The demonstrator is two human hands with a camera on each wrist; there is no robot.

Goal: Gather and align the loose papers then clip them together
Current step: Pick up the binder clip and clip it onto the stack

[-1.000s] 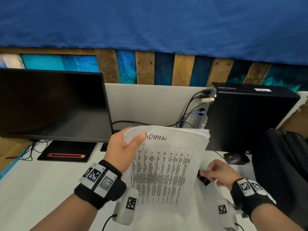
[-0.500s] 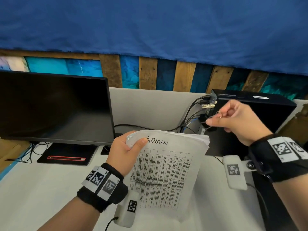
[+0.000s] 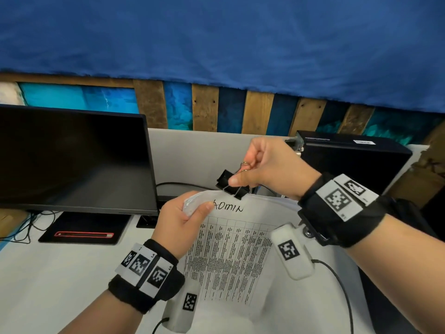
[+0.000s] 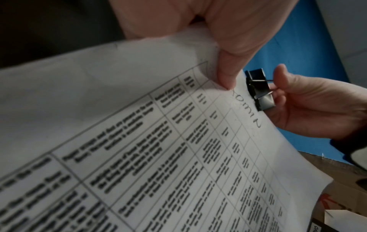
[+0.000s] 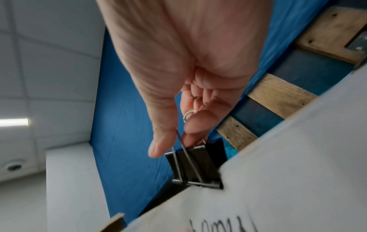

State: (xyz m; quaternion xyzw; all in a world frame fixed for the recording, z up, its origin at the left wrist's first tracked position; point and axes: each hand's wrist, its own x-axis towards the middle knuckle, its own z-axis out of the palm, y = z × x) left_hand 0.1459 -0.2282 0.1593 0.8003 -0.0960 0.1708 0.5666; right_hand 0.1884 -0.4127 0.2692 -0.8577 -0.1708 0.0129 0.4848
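Over the desk (image 3: 48, 273), our left hand (image 3: 178, 220) grips the papers (image 3: 236, 251); our right hand's (image 3: 269, 167) fingers (image 5: 195, 125) pinch the binder clip (image 3: 231, 184) at the papers' top edge.

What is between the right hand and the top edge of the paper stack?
The black binder clip: the right hand pinches its wire handles and its body meets the top edge of the paper stack, shown in the head and right wrist views.

1 paper stack (image 3: 231, 249), 1 binder clip (image 3: 232, 185), 2 hands — 1 monitor (image 3: 72, 160), 1 PC tower (image 3: 354, 160).
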